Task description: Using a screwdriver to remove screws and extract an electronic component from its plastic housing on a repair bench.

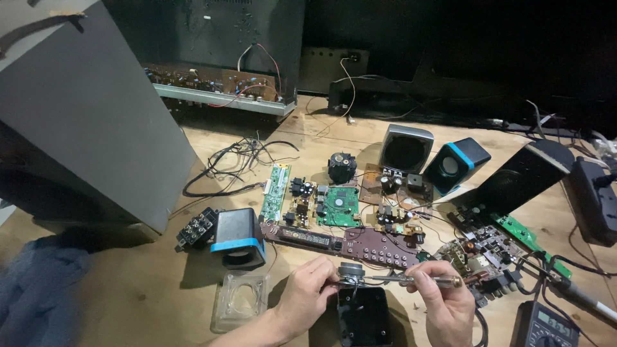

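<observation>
My left hand [307, 290] has its grip clenched on a small round speaker driver [351, 271], fingers pinching its rim. The driver sits right above the black speaker shell [363, 315], which rests on the wooden desk [148, 283] at the near edge. My right hand [443, 297] has its grip grasping a clear-handled screwdriver [421, 280], held level, tip pointing left and touching the driver; cannot tell exactly where the tip lands.

Everything else placed from the black speaker shell: just left of it lies a clear plastic square cover [241, 299]. Farther left and a bit behind stands a small black speaker with a blue band [239, 238], with a black terminal block [196, 228] touching its left side. Directly behind the shell lies a long brown circuit board [350, 243], and behind that a green circuit board [339, 205]. Far behind, slightly right, stand a grey speaker [406, 149] and a black speaker with a blue stripe [457, 164], side by side. Right of the shell sits a multimeter [543, 326] at the frame edge. Far left stands a big grey cabinet panel [90, 122], tilted. A tangle of black wires [234, 164] lies well behind and left.
</observation>
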